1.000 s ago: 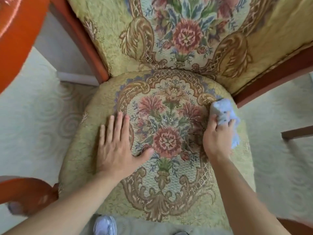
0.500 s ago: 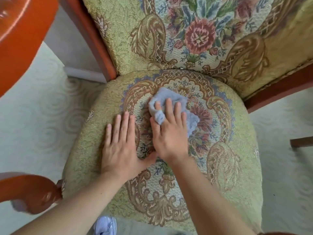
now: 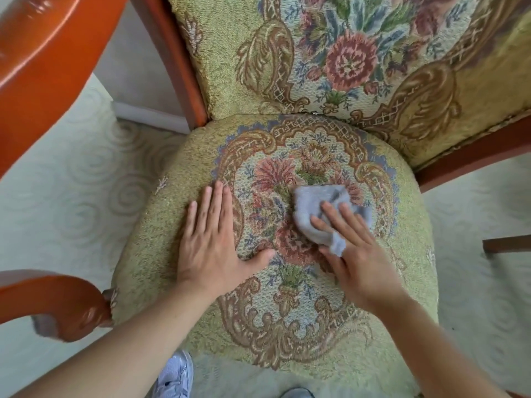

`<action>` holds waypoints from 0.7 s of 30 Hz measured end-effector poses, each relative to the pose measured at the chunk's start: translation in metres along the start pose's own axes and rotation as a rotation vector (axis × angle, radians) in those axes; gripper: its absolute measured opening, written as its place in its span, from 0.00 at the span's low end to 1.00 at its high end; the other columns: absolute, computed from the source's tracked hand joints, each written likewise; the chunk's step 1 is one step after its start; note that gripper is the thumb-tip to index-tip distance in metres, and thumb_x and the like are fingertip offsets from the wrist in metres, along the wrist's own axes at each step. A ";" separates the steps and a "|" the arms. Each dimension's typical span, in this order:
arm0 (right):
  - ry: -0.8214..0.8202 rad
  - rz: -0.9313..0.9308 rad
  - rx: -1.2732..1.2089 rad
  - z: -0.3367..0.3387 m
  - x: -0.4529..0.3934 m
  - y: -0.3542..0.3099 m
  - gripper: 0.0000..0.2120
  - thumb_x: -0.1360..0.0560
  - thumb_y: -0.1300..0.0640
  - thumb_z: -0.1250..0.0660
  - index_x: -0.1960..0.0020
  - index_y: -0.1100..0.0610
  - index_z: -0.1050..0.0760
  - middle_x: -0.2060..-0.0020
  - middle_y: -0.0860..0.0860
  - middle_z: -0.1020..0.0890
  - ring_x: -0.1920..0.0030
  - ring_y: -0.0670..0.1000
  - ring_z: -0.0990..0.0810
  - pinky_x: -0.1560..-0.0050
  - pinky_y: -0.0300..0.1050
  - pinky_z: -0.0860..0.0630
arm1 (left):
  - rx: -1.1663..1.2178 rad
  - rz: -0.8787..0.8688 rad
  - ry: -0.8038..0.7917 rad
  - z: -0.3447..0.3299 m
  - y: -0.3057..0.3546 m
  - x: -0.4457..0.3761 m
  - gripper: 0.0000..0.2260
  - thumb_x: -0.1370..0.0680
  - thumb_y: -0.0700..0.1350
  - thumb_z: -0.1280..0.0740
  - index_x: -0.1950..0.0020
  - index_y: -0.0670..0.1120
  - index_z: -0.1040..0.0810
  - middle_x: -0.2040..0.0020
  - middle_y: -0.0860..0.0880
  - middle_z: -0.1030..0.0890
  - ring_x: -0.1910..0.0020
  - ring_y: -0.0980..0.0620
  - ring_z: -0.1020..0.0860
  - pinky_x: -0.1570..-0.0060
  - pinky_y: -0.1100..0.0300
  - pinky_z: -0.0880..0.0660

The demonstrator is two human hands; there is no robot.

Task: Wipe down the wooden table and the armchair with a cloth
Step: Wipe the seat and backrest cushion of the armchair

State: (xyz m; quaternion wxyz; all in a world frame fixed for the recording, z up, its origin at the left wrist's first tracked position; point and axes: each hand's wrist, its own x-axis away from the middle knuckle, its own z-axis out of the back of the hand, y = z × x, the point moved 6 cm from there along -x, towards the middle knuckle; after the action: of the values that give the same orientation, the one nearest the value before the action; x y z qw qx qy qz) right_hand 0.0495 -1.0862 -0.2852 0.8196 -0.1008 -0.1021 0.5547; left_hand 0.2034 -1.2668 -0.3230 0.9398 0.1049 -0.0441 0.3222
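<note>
The armchair's round seat (image 3: 287,334) fills the middle of the view, upholstered in green-gold fabric with a flower pattern; its padded back (image 3: 344,58) rises behind. My left hand (image 3: 212,242) lies flat on the seat's left part, fingers together, holding nothing. My right hand (image 3: 356,254) presses a light blue-grey cloth (image 3: 313,214) onto the flower pattern at the seat's centre. The cloth bunches under my fingers and sticks out toward the chair back.
A glossy orange-brown wooden armrest (image 3: 54,300) curls at the lower left. Another polished wooden piece (image 3: 43,67) crosses the upper left corner. The chair's right frame rail (image 3: 474,150) runs on the right. Pale swirl-patterned carpet (image 3: 71,196) surrounds the chair. A white shoe (image 3: 175,377) shows below.
My right hand swept the cloth from the seat's right edge to left of centre, then back a little to the right. My left hand stayed flat on the seat.
</note>
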 end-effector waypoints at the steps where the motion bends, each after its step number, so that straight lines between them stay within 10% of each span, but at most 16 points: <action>1: 0.030 -0.072 -0.018 0.004 0.008 0.012 0.23 0.16 0.47 0.51 0.22 0.49 0.42 0.21 0.50 0.44 0.21 0.51 0.53 0.22 0.51 0.53 | 0.003 -0.004 0.003 0.000 0.000 0.000 0.56 0.31 0.82 0.62 0.21 0.40 0.70 0.19 0.42 0.69 0.19 0.47 0.67 0.19 0.46 0.58; 10: 0.344 -0.941 -0.332 0.013 0.004 0.085 0.19 0.17 0.47 0.50 0.28 0.50 0.36 0.30 0.59 0.32 0.30 0.65 0.36 0.31 0.63 0.37 | 0.028 -0.023 0.057 -0.002 0.000 0.001 0.56 0.29 0.82 0.55 0.18 0.39 0.62 0.17 0.42 0.61 0.17 0.46 0.60 0.19 0.43 0.50; 16: 0.222 -0.421 -0.139 0.007 -0.098 -0.014 0.17 0.16 0.46 0.52 0.34 0.48 0.30 0.29 0.53 0.33 0.28 0.63 0.41 0.29 0.66 0.42 | 0.033 -0.019 0.079 -0.002 0.000 0.000 0.57 0.29 0.82 0.52 0.18 0.39 0.58 0.16 0.41 0.56 0.17 0.46 0.56 0.20 0.42 0.48; 21: -0.004 -0.127 -0.219 -0.024 -0.119 -0.092 0.24 0.16 0.45 0.50 0.21 0.47 0.44 0.20 0.49 0.49 0.21 0.57 0.60 0.23 0.54 0.64 | 0.072 -0.032 0.093 0.003 0.000 0.003 0.58 0.33 0.79 0.45 0.18 0.36 0.49 0.17 0.39 0.46 0.17 0.45 0.50 0.20 0.44 0.48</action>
State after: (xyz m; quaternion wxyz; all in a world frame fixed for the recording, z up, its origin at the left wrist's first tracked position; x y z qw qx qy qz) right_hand 0.0950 -1.2322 -0.2894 0.8370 -0.1821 -0.1698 0.4873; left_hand 0.2059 -1.2659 -0.3197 0.9415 0.1243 0.0127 0.3129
